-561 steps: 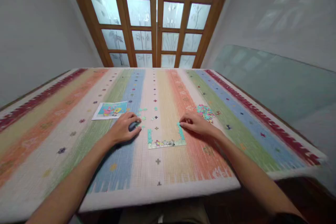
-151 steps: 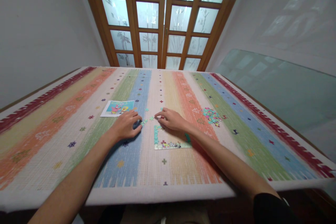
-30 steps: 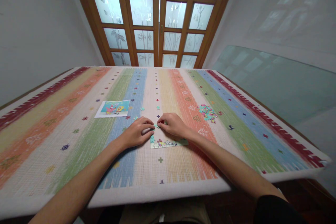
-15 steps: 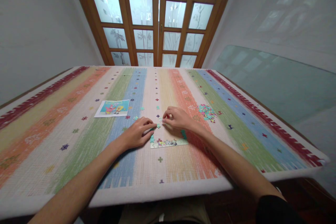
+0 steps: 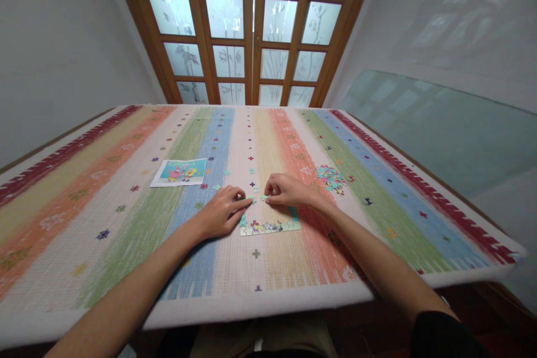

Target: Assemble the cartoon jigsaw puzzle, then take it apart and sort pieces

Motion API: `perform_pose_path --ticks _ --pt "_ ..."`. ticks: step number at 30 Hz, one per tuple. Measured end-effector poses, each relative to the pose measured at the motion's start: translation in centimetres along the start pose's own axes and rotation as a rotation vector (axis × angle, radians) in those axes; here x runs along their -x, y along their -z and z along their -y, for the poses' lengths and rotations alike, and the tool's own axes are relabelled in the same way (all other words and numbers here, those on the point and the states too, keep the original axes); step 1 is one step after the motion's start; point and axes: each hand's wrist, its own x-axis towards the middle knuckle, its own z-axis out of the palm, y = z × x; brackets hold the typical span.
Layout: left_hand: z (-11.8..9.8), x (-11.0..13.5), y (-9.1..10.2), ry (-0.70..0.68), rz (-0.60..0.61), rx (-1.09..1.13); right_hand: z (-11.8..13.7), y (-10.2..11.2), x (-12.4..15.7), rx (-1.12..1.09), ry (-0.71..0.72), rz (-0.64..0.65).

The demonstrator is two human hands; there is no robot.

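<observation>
My left hand (image 5: 224, 211) rests on the cloth at the upper left corner of a partly joined jigsaw puzzle (image 5: 268, 229). Its thumb and index finger are closed together at a small teal puzzle piece (image 5: 254, 201). Just across from it, my right hand (image 5: 287, 190) pinches another teal puzzle piece (image 5: 264, 198) near the table surface, a short gap from the first. The puzzle shows a joined bottom row and short teal runs up both sides. Beyond the fingers lie loose teal pieces, one of them a pale piece (image 5: 255, 189) close to both hands.
A heap of mixed puzzle pieces (image 5: 331, 178) lies to the right. On the left is a printed cartoon picture (image 5: 180, 172). A striped tablecloth (image 5: 126, 246) covers the table. Behind stand wooden glazed doors (image 5: 254, 45), with a pale glass panel (image 5: 440, 140) at the right wall.
My right hand has moved slightly right and down, and a teal piece now shows at its fingertips. The left hand has barely shifted.
</observation>
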Motion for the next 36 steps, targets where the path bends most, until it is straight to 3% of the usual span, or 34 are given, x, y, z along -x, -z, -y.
perform_pose_path --ticks 21,36 --pt "0.2 0.0 -0.4 -0.025 0.015 -0.016 0.6 -0.9 -0.1 -0.122 0.002 0.012" --pt "0.1 0.0 -0.4 -0.018 0.02 -0.03 0.9 -1.2 -0.3 0.037 0.095 -0.038"
